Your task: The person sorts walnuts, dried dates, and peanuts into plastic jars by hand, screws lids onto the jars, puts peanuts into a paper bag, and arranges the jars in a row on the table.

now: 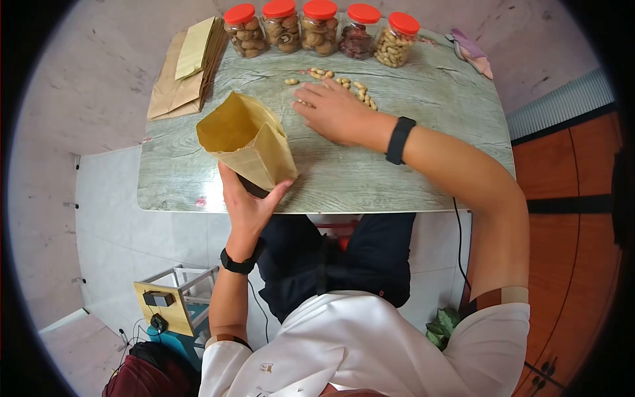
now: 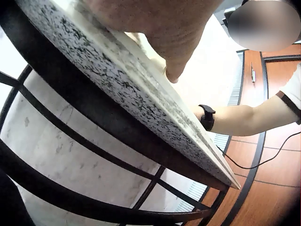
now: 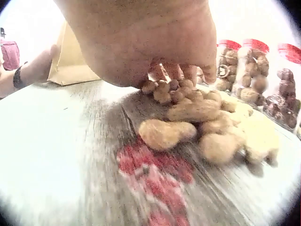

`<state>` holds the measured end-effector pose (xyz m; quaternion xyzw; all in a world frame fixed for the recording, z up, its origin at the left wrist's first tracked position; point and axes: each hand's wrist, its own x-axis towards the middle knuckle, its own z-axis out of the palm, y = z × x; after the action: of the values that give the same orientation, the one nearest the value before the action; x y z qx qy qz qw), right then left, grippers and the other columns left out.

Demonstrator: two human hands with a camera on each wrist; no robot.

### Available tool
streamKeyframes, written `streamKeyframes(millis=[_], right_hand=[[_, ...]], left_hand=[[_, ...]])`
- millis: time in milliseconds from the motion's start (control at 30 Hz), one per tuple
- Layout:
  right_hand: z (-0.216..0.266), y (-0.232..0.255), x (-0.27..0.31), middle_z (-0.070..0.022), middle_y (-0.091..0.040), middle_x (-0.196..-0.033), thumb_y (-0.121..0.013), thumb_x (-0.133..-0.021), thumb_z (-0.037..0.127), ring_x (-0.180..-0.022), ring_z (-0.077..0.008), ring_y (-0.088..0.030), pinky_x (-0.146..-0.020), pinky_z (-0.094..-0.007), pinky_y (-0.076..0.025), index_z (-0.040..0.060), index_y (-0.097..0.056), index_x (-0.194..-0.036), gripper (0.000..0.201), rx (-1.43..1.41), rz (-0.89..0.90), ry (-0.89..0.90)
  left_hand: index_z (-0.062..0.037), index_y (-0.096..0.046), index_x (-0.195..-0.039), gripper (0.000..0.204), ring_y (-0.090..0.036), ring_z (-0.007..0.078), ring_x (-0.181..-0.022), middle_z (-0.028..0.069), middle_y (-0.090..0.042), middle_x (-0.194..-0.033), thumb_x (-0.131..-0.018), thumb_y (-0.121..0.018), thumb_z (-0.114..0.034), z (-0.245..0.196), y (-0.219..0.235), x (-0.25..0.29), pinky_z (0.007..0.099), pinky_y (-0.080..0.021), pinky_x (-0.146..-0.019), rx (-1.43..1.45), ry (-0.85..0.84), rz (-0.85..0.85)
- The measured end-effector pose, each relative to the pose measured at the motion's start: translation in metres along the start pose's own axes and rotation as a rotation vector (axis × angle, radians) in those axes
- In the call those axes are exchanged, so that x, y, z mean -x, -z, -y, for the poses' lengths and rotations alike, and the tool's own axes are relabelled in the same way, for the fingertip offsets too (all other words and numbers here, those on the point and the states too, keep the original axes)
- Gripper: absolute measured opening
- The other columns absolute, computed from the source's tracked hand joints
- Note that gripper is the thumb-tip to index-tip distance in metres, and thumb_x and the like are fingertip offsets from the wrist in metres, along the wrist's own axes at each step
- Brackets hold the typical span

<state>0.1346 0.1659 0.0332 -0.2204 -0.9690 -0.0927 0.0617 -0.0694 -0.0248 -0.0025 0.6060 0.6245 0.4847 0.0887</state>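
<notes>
My left hand [image 1: 249,206] grips a brown paper bag [image 1: 268,155] low on its side, thumb on the right and fingers on the left. The bag stands tilted near the table's front edge, its mouth open upward. Loose peanuts [image 1: 362,94] lie in a line on the table, and my right hand [image 1: 336,112] reaches over them, palm down. In the right wrist view its fingers bend down among the peanuts [image 3: 195,110] at the far side of the pile. The palm hides part of the pile in the head view.
Several clear jars with red lids stand along the back, among them a walnut jar [image 1: 245,36] and a peanut jar [image 1: 395,43]. Flat folded paper bags [image 1: 173,86] lie at the back left. A purple and pink cloth [image 1: 471,53] lies at the back right corner.
</notes>
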Motion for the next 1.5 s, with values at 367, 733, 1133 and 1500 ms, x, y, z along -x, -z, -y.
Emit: streamKeyframes(millis=[367,733,1133,1500], right_hand=[[-0.065,-0.021,0.014,-0.0238,-0.031,-0.165,-0.051,-0.097,0.072,-0.153,-0.0404,-0.029,-0.125,-0.0487,-0.027,0.0038,-0.031,-0.161,0.096,-0.576,0.006,-0.351],[-0.013,-0.019,0.007,-0.0177,-0.043,-0.156,-0.066,-0.095,0.054,-0.141,-0.0383,-0.043,-0.114,-0.0531,-0.037,0.016,-0.052,-0.148,0.067,-0.159,-0.115,-0.166],[-0.01,-0.017,0.0,-0.0142,-0.056,-0.12,-0.072,-0.093,0.029,-0.117,-0.0368,-0.058,-0.079,-0.0486,-0.062,0.0074,-0.06,-0.111,0.031,-0.144,-0.171,-0.116],[-0.018,-0.022,-0.011,-0.0161,-0.056,-0.108,-0.069,-0.092,0.018,-0.094,-0.0342,-0.068,-0.073,-0.0464,-0.061,0.0055,-0.054,-0.1,0.021,-0.092,-0.175,-0.026]], left_hand=[[0.0024,-0.045,-0.142,0.094,-0.059,0.0328,-0.122,0.0189,-0.059,-0.134,-0.069,-0.097,-0.027,-0.002,0.0,0.002,0.0427,-0.047,-0.103,0.046,0.029,-0.012],[0.0007,-0.043,-0.144,0.1,-0.058,0.0397,-0.122,0.0202,-0.055,-0.135,-0.067,-0.098,-0.032,-0.001,0.0,0.001,0.046,-0.048,-0.1,-0.006,-0.016,-0.002],[0.0005,-0.036,-0.15,0.112,-0.057,0.0405,-0.123,0.0203,-0.053,-0.136,-0.062,-0.1,-0.029,0.001,-0.001,0.0,0.0466,-0.049,-0.1,-0.026,-0.059,-0.004],[0.0046,-0.025,-0.158,0.126,-0.056,0.0418,-0.125,0.0236,-0.051,-0.141,-0.062,-0.1,-0.029,-0.004,0.0,-0.001,0.0464,-0.05,-0.102,-0.029,-0.053,-0.005]])
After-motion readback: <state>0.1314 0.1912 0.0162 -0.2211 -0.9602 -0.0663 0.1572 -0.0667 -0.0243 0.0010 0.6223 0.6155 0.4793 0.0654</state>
